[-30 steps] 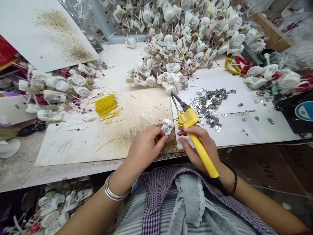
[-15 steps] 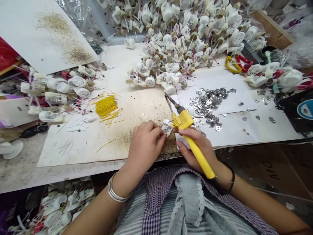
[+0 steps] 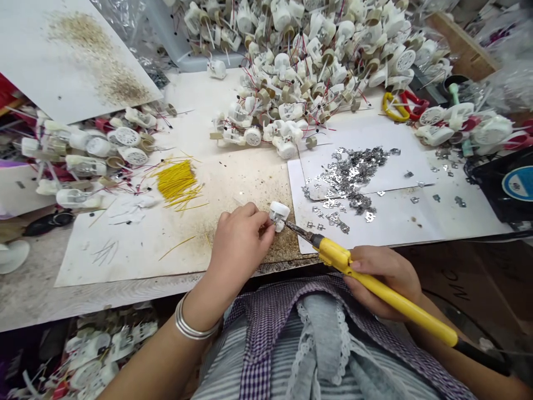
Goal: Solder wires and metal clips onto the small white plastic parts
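My left hand (image 3: 238,241) pinches a small white plastic part (image 3: 278,213) against the stained paper sheet (image 3: 233,183) near the table's front edge. My right hand (image 3: 387,275) is wrapped round the yellow handle of a soldering iron (image 3: 375,286). The iron lies almost level, pointing left, and its dark metal tip touches the white part from the right. A black band shows at my right wrist, silver bangles (image 3: 189,325) at my left.
A big heap of white parts with red wires (image 3: 316,55) fills the back. Silver metal clips (image 3: 350,175) lie on white paper at right. Yellow wire pieces (image 3: 178,180) sit left of centre. More white parts (image 3: 95,150) lie at left, scissors (image 3: 402,105) at back right.
My right hand drew back toward my body and swung the iron from pointing away to pointing left, bringing its tip onto the white part. My left hand kept holding the part.
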A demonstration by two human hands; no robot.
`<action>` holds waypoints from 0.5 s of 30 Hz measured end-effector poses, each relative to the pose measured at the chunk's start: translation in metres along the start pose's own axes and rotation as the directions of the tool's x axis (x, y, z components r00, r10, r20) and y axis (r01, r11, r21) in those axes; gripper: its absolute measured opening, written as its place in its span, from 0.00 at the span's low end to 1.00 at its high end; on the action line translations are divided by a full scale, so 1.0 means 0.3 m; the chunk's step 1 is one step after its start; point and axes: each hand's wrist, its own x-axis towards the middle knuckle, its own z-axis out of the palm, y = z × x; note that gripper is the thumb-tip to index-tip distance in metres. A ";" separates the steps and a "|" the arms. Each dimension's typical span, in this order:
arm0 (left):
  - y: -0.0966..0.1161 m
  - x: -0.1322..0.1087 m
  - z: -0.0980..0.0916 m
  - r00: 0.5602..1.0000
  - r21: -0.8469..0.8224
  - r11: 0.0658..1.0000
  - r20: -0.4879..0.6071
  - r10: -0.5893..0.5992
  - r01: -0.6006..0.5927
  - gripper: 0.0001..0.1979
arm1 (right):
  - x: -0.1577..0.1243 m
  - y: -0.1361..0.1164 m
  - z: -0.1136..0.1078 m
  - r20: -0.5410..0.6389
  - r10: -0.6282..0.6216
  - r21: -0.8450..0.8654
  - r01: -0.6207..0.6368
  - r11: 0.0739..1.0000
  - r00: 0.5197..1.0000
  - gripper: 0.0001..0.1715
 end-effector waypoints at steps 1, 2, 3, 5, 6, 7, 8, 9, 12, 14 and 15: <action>0.001 0.000 -0.001 1.000 0.003 1.000 -0.002 0.002 -0.002 0.09 | 0.007 -0.004 0.002 0.022 -0.025 -0.012 0.025 1.000 0.999 0.29; 0.002 -0.001 -0.002 1.000 0.003 1.000 -0.005 0.005 -0.005 0.09 | 0.013 -0.006 0.003 0.040 -0.037 -0.039 0.039 0.998 0.998 0.29; 0.002 -0.001 -0.003 1.000 0.002 1.000 -0.008 0.005 -0.005 0.09 | 0.016 -0.007 0.004 0.058 -0.037 -0.068 0.041 0.997 0.998 0.30; 0.003 -0.002 -0.004 1.000 -0.005 1.000 -0.009 0.003 -0.003 0.09 | 0.016 -0.003 0.006 0.096 -0.018 -0.104 0.028 0.994 0.995 0.32; 0.004 -0.003 -0.004 1.000 -0.009 1.000 -0.007 0.000 0.000 0.09 | 0.013 0.000 0.007 0.114 -0.018 -0.111 0.031 0.993 0.993 0.32; 0.004 -0.003 -0.004 1.000 -0.010 1.000 -0.006 -0.006 0.006 0.09 | 0.010 0.004 0.008 0.132 -0.022 -0.114 0.037 0.993 0.991 0.33; 0.004 -0.004 -0.004 1.000 -0.011 1.000 -0.005 -0.010 0.010 0.09 | 0.008 0.009 0.010 0.145 -0.029 -0.110 0.046 0.993 0.989 0.34; 0.005 -0.004 -0.003 1.000 -0.012 1.000 -0.005 -0.015 0.015 0.09 | 0.006 0.013 0.012 0.158 -0.036 -0.101 0.053 0.993 0.987 0.34; 0.005 -0.005 -0.001 1.000 -0.015 1.000 -0.011 -0.023 0.022 0.08 | 0.005 0.020 0.019 0.188 -0.045 -0.097 0.064 0.993 0.981 0.31; 0.005 -0.006 0.001 1.000 -0.015 1.000 -0.016 -0.020 0.020 0.09 | 0.007 0.020 0.023 0.191 -0.054 -0.123 0.078 0.989 0.980 0.25; 0.005 -0.006 0.002 1.000 -0.013 1.000 -0.019 -0.018 0.018 0.09 | 0.009 0.019 0.025 0.192 -0.059 -0.138 0.087 0.987 0.980 0.22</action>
